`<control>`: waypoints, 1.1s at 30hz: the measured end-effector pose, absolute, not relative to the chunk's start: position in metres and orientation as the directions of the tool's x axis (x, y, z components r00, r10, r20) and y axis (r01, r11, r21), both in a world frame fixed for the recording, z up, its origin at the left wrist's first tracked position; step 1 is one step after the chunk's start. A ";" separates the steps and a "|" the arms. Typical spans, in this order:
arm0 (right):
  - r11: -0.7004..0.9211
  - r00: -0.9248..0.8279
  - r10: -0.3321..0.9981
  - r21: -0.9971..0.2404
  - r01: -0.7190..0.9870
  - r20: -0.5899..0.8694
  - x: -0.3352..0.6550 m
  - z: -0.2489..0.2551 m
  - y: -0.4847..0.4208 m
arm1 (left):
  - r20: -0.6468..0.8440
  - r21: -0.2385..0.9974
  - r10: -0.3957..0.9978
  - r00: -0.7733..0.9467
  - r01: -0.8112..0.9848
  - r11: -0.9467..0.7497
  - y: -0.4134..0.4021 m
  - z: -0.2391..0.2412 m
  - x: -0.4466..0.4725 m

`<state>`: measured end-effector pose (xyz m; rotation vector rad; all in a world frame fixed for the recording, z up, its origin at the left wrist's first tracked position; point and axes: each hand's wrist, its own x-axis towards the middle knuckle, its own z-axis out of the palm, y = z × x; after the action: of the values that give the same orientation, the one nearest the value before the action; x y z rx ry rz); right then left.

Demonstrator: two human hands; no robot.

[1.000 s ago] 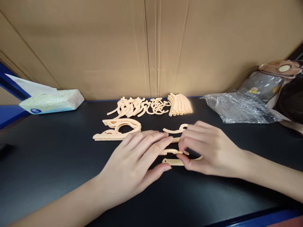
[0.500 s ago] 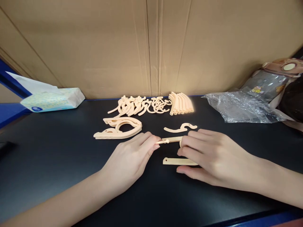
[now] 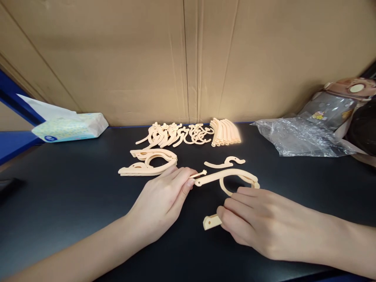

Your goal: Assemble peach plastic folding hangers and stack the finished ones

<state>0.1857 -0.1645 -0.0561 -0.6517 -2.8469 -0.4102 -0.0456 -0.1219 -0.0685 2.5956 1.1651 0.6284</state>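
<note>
One thin, knob-ended cream plastic stick (image 3: 202, 173) juts rightward from the left hand (image 3: 164, 197), which pinches it; the right hand (image 3: 264, 223) clasps one curved, two-armed cream plastic frame (image 3: 232, 172).

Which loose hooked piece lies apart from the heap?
The wavy one in front of the stacked curved bars; the other loose ones lie heaped at the back.

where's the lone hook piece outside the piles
In the head view, the lone hook piece lies right of centre on the black table, between the bundle of curved strips beyond it and a long curved piece nearer the person.
</note>
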 end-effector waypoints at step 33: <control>0.815 -0.798 0.484 0.149 0.561 0.359 0.194 -0.073 -0.130 | 0.175 0.480 0.713 0.679 0.573 -0.664 -0.128 -0.063 -0.041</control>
<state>0.1940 -0.1299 -0.0730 -0.7959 -2.6938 -0.3576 -0.0412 -0.1281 -0.0630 2.5047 1.0056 0.4954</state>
